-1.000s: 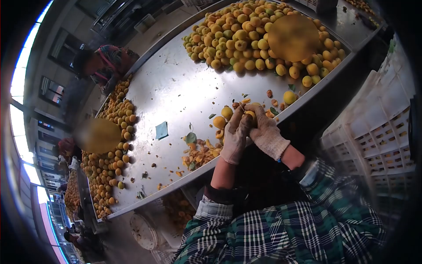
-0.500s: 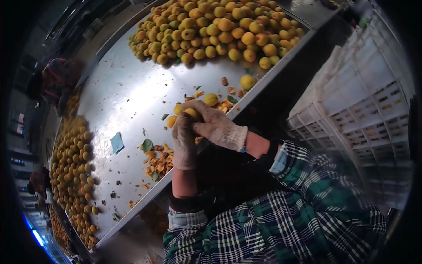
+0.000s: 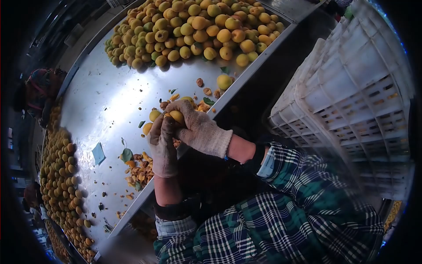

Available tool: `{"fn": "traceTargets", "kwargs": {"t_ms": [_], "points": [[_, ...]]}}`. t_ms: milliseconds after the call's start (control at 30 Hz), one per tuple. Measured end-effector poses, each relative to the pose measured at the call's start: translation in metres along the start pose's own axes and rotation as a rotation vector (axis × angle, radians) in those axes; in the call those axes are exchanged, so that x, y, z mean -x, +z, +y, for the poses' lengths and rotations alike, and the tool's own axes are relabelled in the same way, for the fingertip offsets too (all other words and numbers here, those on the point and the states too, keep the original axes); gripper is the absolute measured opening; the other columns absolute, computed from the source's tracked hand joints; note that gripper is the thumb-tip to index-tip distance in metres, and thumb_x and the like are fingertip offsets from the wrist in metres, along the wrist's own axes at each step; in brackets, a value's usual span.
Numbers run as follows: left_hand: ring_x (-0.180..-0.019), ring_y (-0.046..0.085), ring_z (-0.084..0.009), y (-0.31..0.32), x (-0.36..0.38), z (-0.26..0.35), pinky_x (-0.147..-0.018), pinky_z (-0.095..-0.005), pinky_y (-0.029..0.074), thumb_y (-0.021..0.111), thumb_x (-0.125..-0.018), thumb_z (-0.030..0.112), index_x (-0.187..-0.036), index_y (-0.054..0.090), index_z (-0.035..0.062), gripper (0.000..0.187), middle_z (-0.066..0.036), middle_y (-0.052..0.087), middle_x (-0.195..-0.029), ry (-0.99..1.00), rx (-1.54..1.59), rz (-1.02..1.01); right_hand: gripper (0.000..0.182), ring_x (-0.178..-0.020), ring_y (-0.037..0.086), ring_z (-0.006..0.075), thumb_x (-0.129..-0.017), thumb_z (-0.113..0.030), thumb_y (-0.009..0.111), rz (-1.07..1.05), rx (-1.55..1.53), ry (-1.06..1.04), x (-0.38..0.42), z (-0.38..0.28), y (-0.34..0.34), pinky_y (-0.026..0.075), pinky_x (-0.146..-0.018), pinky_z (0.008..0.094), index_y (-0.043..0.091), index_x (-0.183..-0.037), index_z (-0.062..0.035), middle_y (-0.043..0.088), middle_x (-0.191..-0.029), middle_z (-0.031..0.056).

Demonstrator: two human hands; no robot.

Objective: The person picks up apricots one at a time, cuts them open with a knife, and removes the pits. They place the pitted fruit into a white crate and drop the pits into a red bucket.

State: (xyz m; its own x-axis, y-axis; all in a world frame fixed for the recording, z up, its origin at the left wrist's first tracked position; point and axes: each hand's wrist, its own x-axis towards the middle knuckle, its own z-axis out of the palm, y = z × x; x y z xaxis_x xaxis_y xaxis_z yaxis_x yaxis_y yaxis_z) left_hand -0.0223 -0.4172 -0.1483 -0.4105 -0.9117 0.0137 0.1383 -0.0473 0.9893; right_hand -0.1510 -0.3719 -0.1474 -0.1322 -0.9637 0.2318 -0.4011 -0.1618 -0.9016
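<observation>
Both hands wear pale, soiled knit gloves and meet at the table's near edge. My left hand (image 3: 162, 147) is closed, its fingers against a yellow fruit (image 3: 177, 117). From the right, my right hand (image 3: 198, 127) curls around the same fruit, partly hiding it. Two more yellow fruits lie just beyond my left hand, one of them a whole fruit (image 3: 154, 115). Pits and torn fruit pieces (image 3: 140, 169) are heaped left of my left hand, beside a green leaf (image 3: 127, 155).
A large pile of fruit (image 3: 193, 31) covers the metal table's (image 3: 88, 83) far end, and another (image 3: 59, 176) lines its left side. White plastic crates (image 3: 343, 105) stand at the right. A person (image 3: 41, 90) is at the left. A blue scrap (image 3: 98, 153) lies on the table.
The view has shifted, so the table and piles appear further left. Both hands remain together at the fruit, with their fingers slightly changed in position.
</observation>
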Motion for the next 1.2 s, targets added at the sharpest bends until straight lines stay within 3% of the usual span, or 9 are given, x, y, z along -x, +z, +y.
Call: {"fn": "traceTargets", "kwargs": {"t_ms": [100,200,300,467,633,667,900,1000,1200], "points": [[-0.091,0.062,-0.0146,-0.001,-0.003,-0.005,-0.082,-0.0277,0.050,0.053,-0.096,0.034,-0.116,0.060,-0.0053,0.045,-0.009,0.065,-0.101,0.076,-0.074,0.066,0.039,-0.085,0.067,0.0303,-0.089,-0.020,0.058,-0.020,-0.205,-0.077,-0.003,-0.001,-0.009,0.055,-0.073,0.0396,0.039,-0.122,-0.0127,0.062,-0.101,0.0141],[-0.096,0.061,-0.0160,0.000,-0.003,-0.012,-0.085,-0.0289,0.049,0.047,-0.097,0.036,-0.115,0.060,-0.0052,0.047,-0.011,0.064,-0.104,0.155,-0.234,0.066,0.032,-0.052,0.057,0.0133,-0.093,-0.021,0.056,-0.256,-0.675,0.503,-0.002,-0.035,-0.038,0.049,-0.046,0.0265,0.046,-0.122,-0.0104,0.061,-0.095,0.0082],[-0.101,0.059,-0.0183,0.007,-0.013,-0.013,-0.089,-0.0308,0.048,0.043,-0.098,0.039,-0.117,0.058,-0.0046,0.050,-0.013,0.062,-0.109,-0.020,0.239,0.074,0.033,-0.034,0.042,0.0080,-0.097,-0.026,0.051,-0.142,-0.955,0.539,-0.007,-0.029,-0.042,0.032,-0.029,0.0220,0.046,-0.125,-0.0100,0.060,-0.082,0.0056],[-0.107,0.058,-0.0242,0.008,-0.018,-0.012,-0.094,-0.0357,0.047,0.033,-0.098,0.048,-0.127,0.048,-0.0028,0.060,-0.015,0.058,-0.116,-0.268,0.585,0.120,0.042,-0.071,0.061,0.0115,-0.094,-0.022,0.054,-0.144,-0.953,0.415,0.001,-0.019,-0.036,0.050,-0.061,0.0236,0.042,-0.132,-0.0076,0.060,-0.091,0.0081],[-0.116,0.053,-0.0294,0.017,-0.013,-0.015,-0.101,-0.0408,0.043,0.025,-0.097,0.058,-0.133,0.041,-0.0031,0.073,-0.017,0.052,-0.128,-0.391,0.536,-0.080,0.055,-0.059,0.058,0.0124,-0.091,-0.021,0.059,-0.212,-0.944,0.507,0.008,-0.015,-0.030,0.047,-0.049,0.0247,0.033,-0.138,-0.0100,0.059,-0.083,0.0071],[-0.117,0.053,-0.0285,0.021,-0.003,-0.003,-0.101,-0.0376,0.042,0.041,-0.096,0.050,-0.136,0.039,0.0000,0.065,-0.017,0.052,-0.128,-0.379,0.523,-0.117,0.058,-0.057,0.057,0.0126,-0.090,-0.021,0.060,-0.214,-0.972,0.544,0.008,-0.017,-0.031,0.046,-0.047,0.0249,0.031,-0.140,-0.0104,0.059,-0.081,0.0069],[-0.099,0.061,-0.0189,-0.004,0.001,-0.017,-0.084,-0.0323,0.049,0.049,-0.093,0.045,-0.120,0.056,-0.0021,0.055,-0.010,0.063,-0.106,0.359,-0.795,-0.136,0.083,-0.049,0.054,0.0116,-0.083,-0.021,0.068,-0.237,-0.915,0.644,0.003,-0.032,-0.038,0.043,-0.040,0.0242,0.017,-0.147,-0.0061,0.058,-0.081,0.0071],[-0.088,0.062,-0.0185,0.003,-0.007,-0.018,-0.076,-0.0315,0.050,0.051,-0.092,0.043,-0.123,0.055,-0.0005,0.053,-0.009,0.063,-0.097,-0.142,0.278,0.069,0.084,-0.045,0.050,0.0111,-0.082,-0.024,0.069,-0.118,-0.788,0.541,-0.004,-0.026,-0.041,0.043,-0.041,0.0234,0.019,-0.146,-0.0010,0.056,-0.076,0.0052],[-0.065,0.052,-0.0102,0.003,0.005,0.001,-0.059,-0.0214,0.042,0.052,-0.092,0.047,-0.108,0.060,0.0030,0.047,-0.005,0.058,-0.080,-0.289,0.132,-0.002,0.045,-0.057,0.051,0.0129,-0.091,-0.026,0.060,0.468,-1.294,0.423,-0.016,-0.020,-0.075,0.043,-0.047,0.0248,0.048,-0.132,-0.0092,0.054,-0.085,0.0084]]}}
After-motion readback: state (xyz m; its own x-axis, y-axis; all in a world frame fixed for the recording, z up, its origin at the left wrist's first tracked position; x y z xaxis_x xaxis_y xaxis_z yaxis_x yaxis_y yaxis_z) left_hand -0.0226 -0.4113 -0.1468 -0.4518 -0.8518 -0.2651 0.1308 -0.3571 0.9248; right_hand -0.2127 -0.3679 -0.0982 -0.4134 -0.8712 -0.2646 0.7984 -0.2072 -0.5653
